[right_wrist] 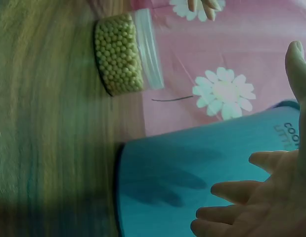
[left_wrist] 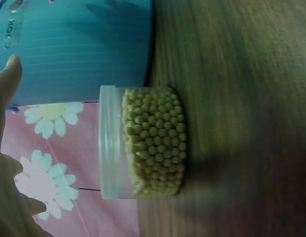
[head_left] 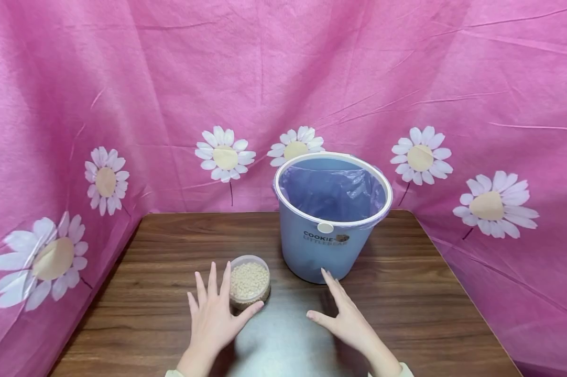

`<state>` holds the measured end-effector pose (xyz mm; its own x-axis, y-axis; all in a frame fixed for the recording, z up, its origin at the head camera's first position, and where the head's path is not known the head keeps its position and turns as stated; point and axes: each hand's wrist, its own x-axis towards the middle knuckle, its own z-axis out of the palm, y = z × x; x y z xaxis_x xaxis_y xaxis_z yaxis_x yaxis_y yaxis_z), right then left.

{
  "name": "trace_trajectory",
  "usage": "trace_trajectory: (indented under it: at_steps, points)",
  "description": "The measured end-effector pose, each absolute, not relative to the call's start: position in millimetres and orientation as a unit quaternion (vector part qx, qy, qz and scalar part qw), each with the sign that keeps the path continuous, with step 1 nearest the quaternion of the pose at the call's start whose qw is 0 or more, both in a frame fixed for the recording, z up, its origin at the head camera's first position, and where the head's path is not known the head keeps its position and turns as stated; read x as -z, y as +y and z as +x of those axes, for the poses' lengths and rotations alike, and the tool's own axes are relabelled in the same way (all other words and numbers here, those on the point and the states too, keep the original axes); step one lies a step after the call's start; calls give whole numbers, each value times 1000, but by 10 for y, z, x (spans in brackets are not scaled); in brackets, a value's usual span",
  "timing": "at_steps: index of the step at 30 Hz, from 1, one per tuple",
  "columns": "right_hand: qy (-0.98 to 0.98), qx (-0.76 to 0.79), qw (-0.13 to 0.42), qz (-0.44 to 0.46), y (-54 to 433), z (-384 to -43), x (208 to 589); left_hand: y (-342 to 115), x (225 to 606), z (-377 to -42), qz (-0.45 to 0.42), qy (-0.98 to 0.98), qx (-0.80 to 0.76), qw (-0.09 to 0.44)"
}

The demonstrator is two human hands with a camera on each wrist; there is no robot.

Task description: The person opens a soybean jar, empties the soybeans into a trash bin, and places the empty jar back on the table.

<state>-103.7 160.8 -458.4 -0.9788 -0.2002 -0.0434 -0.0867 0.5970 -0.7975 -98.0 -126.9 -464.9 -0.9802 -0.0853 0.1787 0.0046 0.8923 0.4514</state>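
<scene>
A round clear plastic jar [head_left: 249,281] of small cream-coloured beads stands upright on the wooden table. Just above and to the left of it, my left hand [head_left: 214,317] hovers with its fingers spread and holds nothing. In the left wrist view the jar [left_wrist: 143,143] shows its whole side, packed with beads, apart from the fingers. A blue bin [head_left: 318,251] with a white rim and a purple bag lining stands behind and to the right. My right hand [head_left: 347,317] is in front of the bin, fingers extended, thumb apart, with nothing in it.
Pink cloth [head_left: 264,68] printed with white daisies hangs behind and along both sides of the table [head_left: 180,251]. The bin's lower front carries printed lettering, and its base rests near the table's middle right.
</scene>
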Motion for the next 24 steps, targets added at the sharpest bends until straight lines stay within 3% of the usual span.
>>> trace_trajectory:
  at_steps: [8,24]
  points:
    - [879,464,76,-80,1446,-1114,4719,-1337,4816,-1018,36,-958,258,121]
    - [859,492,93,-112,1021,-1353,5027,-1419,5200,-1070,38,-941,319,106]
